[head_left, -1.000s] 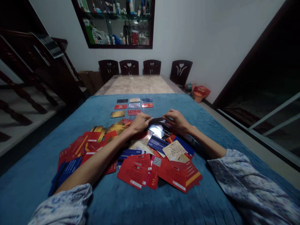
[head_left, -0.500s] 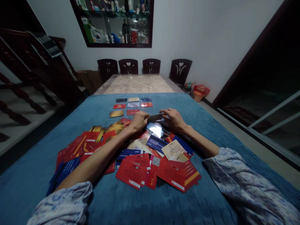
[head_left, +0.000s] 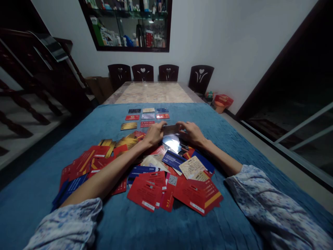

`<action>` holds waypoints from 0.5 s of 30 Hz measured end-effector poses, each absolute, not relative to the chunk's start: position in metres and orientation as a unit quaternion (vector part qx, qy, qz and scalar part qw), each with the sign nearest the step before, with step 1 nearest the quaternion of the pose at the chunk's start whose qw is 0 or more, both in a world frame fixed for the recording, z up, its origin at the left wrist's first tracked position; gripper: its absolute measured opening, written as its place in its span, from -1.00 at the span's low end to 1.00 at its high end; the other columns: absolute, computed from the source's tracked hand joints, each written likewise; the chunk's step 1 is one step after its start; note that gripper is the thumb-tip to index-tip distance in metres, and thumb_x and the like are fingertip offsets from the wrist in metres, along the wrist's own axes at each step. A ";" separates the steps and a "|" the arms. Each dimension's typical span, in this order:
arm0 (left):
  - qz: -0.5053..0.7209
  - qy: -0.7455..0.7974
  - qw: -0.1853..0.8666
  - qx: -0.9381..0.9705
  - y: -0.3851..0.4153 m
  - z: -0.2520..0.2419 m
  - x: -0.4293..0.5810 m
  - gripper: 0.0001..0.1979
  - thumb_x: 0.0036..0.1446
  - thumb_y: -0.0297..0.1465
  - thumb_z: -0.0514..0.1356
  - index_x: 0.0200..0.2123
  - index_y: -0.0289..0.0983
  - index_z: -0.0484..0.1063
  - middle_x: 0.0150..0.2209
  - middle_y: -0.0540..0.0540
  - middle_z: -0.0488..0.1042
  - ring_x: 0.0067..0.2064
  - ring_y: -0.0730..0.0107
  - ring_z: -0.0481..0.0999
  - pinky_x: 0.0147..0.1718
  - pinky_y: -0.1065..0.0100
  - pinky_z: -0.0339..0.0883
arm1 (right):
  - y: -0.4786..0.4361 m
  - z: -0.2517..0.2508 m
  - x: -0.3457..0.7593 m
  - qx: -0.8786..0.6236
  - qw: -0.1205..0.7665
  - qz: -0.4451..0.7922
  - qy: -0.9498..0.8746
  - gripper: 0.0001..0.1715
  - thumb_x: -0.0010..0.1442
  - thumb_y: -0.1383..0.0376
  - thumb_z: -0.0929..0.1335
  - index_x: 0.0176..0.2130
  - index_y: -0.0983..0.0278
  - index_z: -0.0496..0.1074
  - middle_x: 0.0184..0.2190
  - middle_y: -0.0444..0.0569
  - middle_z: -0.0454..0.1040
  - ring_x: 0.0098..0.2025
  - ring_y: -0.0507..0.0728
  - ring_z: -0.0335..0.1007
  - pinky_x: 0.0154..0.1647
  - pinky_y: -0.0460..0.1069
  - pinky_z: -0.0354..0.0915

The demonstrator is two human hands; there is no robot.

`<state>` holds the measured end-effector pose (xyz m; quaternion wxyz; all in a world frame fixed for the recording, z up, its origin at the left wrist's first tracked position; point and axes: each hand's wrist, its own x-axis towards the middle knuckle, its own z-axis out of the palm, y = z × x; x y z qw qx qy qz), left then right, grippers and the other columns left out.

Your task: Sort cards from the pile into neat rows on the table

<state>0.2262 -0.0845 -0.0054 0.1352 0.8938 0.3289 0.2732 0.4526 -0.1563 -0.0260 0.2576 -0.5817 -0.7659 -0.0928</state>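
Note:
My left hand (head_left: 156,133) and my right hand (head_left: 191,133) meet over the far part of a card pile, fingers bent. Between them is a thin greyish-brown card (head_left: 171,130), pinched at its left end by the left fingers and at its right end by the right fingers. Its print cannot be read. Just below it, a bright white glare covers a card (head_left: 171,143). Nearer to me lie a blue card (head_left: 173,158), a cream card (head_left: 193,167) and several red cards (head_left: 144,193), overlapping. My left forearm hides part of the pile.
Beyond my hands, several cards stand apart in rows, among them a gold card (head_left: 129,126) and a red card (head_left: 132,117). More red cards (head_left: 82,163) spread at left. A blue cloth (head_left: 215,225) covers the near table; chairs (head_left: 143,73) line its far end.
My right fingers have closed in on the right end of the card, which has tilted to show more of its face. My left hand has barely moved.

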 end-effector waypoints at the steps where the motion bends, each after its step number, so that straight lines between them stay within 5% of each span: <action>1: 0.272 0.329 0.132 0.894 -0.085 -0.007 0.226 -0.56 0.12 -0.61 0.14 0.07 -0.28 0.50 -0.18 -0.18 0.66 -0.13 0.16 0.63 -0.07 0.22 0.46 | -0.156 -0.026 0.453 -0.579 0.258 -0.085 -0.768 -0.55 0.26 0.35 0.37 0.14 0.25 0.44 -0.17 0.07 0.63 -0.18 0.22 0.44 -0.15 0.04 0.22; 15: 0.234 0.349 0.120 0.900 -0.084 -0.010 0.230 -0.65 0.14 -0.57 0.13 0.01 -0.26 0.38 -0.22 -0.19 0.60 -0.20 0.15 0.59 -0.13 0.20 0.41 | -0.148 -0.029 0.453 -0.603 0.186 -0.074 -0.772 -0.36 0.27 0.36 0.31 0.31 0.35 0.30 0.00 0.17 0.61 -0.02 0.28 0.44 -0.04 0.11 0.18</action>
